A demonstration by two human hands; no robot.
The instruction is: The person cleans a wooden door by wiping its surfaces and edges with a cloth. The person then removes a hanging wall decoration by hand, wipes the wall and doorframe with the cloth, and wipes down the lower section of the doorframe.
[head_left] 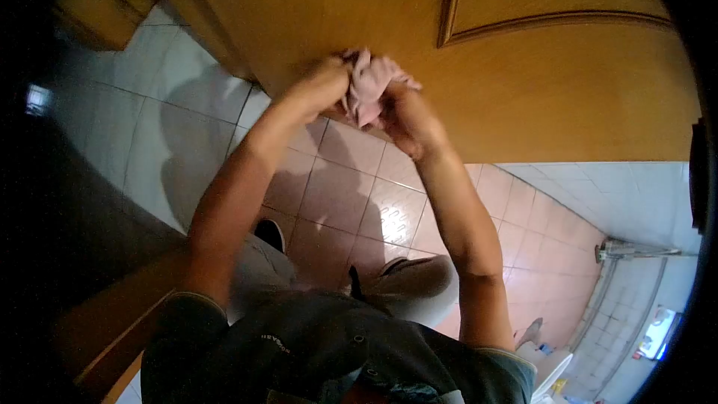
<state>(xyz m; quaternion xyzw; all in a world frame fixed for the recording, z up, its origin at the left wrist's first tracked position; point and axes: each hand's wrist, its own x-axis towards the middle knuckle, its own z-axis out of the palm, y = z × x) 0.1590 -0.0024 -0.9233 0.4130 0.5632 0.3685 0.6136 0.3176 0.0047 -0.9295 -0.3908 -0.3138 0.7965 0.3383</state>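
Observation:
A crumpled pink cloth (370,86) is bunched between my two hands, in front of the brown wooden door (336,7). My left hand (327,84) grips its left side, with the fingers partly hidden behind the folds. On the other side my right hand (407,116) is closed round the cloth's lower right part, somewhat blurred. Both forearms reach forward from my body. Whether the cloth touches the door cannot be told.
The door has a raised moulding (446,7) on its right part. Pink floor tiles (336,179) lie below, with pale tiles (179,105) to the left. A white tiled wall (583,183) stands at right, and a white bin-like container (553,374) is at lower right.

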